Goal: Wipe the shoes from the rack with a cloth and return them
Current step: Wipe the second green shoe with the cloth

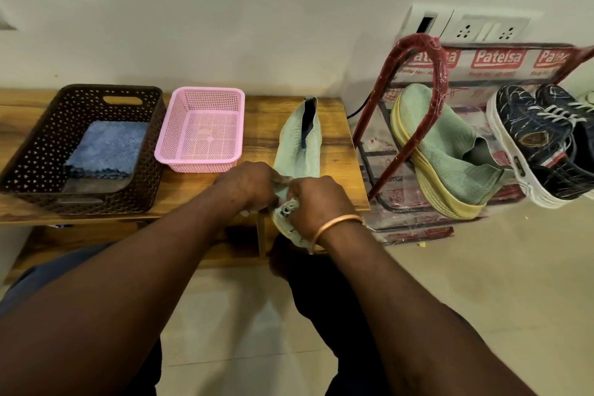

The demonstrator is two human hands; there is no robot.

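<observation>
Centrally, in the lower half of the frame, two bare forearms converge on a pale green knit shoe (300, 145) that lies on the wooden bench (263, 116), its heel end pointing toward the wall and its toe end overhanging the near bench edge. The left hand (249, 183) is curled over the left side of the toe area, fingers closed against the upper. The right hand (316, 199), with a thin bangle (334, 227) at the wrist, is closed around a small pale cloth (289, 206) with dark marks, pressing it against the toe and sole edge; both hands touch the shoe and sit just beside each other. Further up, left of centre, a pink mesh basket (180, 151) stands on the bench, empty in its visible interior. At the left of the frame, a dark brown perforated basket (38, 151) holds a folded blue cloth (107, 149). At the right of the frame, a red-framed shoe rack (427, 51) in clear printed wrapping stands on the floor beside the bench; it carries a second pale green shoe (450, 151) with a yellow sole, tilted toe-up, and, further right, dark patterned lace-up shoes (540, 138). In the upper right, white wall sockets (485, 29) are mounted above the rack.
</observation>
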